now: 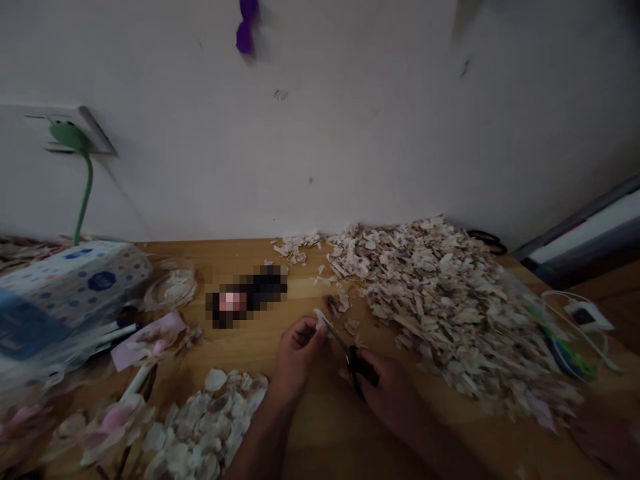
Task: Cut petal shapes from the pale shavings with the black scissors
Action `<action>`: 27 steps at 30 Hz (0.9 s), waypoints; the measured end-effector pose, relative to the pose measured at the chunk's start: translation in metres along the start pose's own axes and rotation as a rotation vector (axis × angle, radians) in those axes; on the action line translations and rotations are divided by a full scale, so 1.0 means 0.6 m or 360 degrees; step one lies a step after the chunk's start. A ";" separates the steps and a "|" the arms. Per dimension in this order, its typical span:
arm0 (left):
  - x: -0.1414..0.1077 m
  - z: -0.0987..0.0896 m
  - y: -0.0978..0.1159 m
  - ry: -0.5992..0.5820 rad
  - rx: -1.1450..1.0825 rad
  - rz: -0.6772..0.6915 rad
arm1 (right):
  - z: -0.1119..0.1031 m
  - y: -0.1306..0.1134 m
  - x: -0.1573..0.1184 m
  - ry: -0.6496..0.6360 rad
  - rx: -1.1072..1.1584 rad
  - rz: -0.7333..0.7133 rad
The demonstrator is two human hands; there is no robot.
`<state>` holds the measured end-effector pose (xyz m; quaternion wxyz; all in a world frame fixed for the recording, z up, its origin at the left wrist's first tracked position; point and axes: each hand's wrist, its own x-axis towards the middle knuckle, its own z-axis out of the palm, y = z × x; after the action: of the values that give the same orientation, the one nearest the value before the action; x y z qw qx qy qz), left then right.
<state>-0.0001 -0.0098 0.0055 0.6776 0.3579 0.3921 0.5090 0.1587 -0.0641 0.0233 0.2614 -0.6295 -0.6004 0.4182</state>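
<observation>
Between the thumb and fingers of my left hand (299, 350) is a thin, pale, petal-like flake (321, 319). My right hand (387, 383) is closed around the handles of dark-handled scissors (357, 369). Their metal blades point up and left and reach the flake's edge; whether they touch it I cannot tell. Left of my left forearm lies a heap of rounded pale pieces (203, 423). A large heap of ragged, dry, papery flakes (440, 307) spreads to the right of my hands, with a few scraps on the wood just beyond them.
The wooden table (240, 250) meets a white wall. On the left are a tissue pack (95, 273), a coil of clear tape or cord (170, 287), pens and pink-and-white artificial flowers (117, 420). A blurred-out dark object (263, 288) lies mid-table. At right is a white cable (603, 337).
</observation>
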 end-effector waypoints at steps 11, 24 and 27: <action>0.002 0.002 -0.010 0.0043 -0.0108 0.0074 | -0.002 -0.008 -0.006 0.0004 -0.0009 0.0001; 0.002 0.003 0.004 0.0036 0.0078 0.0126 | -0.005 0.004 -0.004 -0.0021 -0.0019 -0.0033; 0.002 0.002 0.004 0.0030 0.0050 0.0112 | -0.007 0.000 -0.005 -0.0043 -0.0045 -0.0020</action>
<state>0.0003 -0.0083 0.0083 0.6498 0.3772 0.3938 0.5296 0.1627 -0.0664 0.0263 0.2470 -0.6235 -0.6137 0.4166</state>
